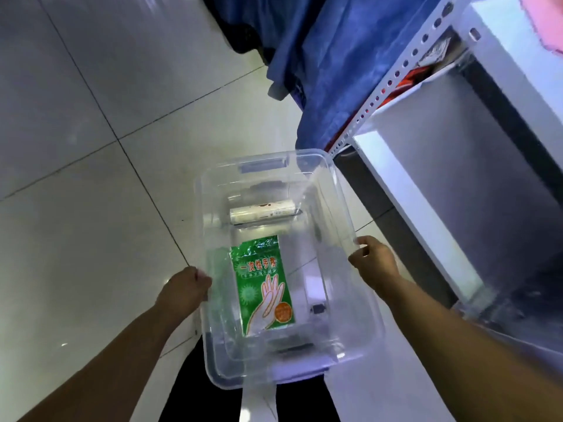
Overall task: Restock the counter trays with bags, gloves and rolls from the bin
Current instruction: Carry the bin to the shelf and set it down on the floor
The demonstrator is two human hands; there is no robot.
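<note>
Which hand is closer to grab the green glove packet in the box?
Probably the left hand. It grips the left rim of the bin, beside the glove packet, which lies toward that side. The right hand grips the opposite rim, farther away.

Pale glossy floor tiles (91, 147) with dark grout lines fill the left side. A blue cloth (329, 71) hangs beside 1 white perforated shelf upright (393, 77). Red packets (408, 82) sit at the front edge of a white shelf board (441, 166), just behind that upright. Something pink (548, 22) lies at the shelving's top corner.
</note>
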